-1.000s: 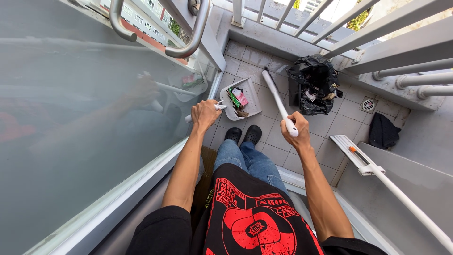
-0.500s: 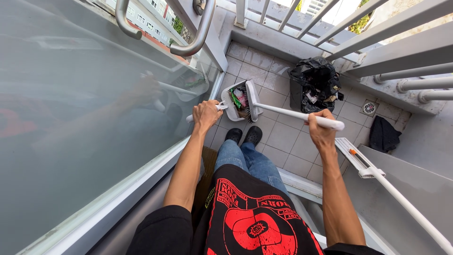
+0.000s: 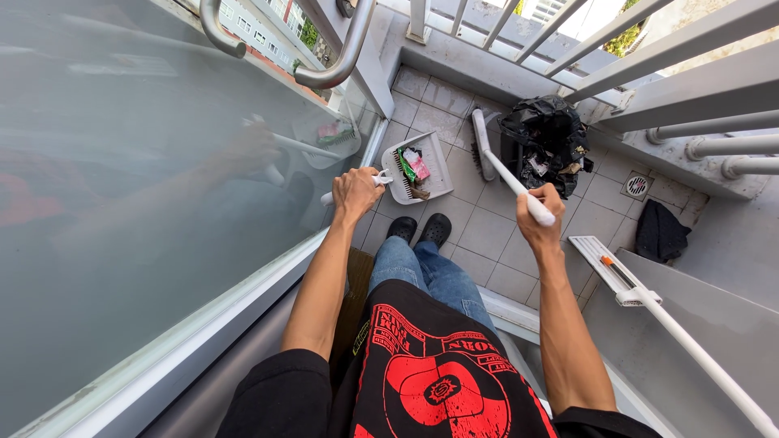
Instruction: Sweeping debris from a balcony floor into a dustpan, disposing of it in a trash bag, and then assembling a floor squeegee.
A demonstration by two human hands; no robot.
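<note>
Swinging back from the dustpan (image 3: 422, 166), the broom (image 3: 495, 162) now stands near the black bag (image 3: 548, 142). Right hand (image 3: 540, 219) grips its handle, left hand (image 3: 357, 191) clamps the dustpan's; a tilt could spill the collected litter (image 3: 415, 166).

Shirt (image 3: 438, 381): black, short sleeves, large red print on the front.
Trousers (image 3: 426, 272): blue denim jeans.
Shoes (image 3: 419, 229): black, rounded toes, a matching pair.
Arms: bare below the sleeves; no watch or rings visible.
</note>
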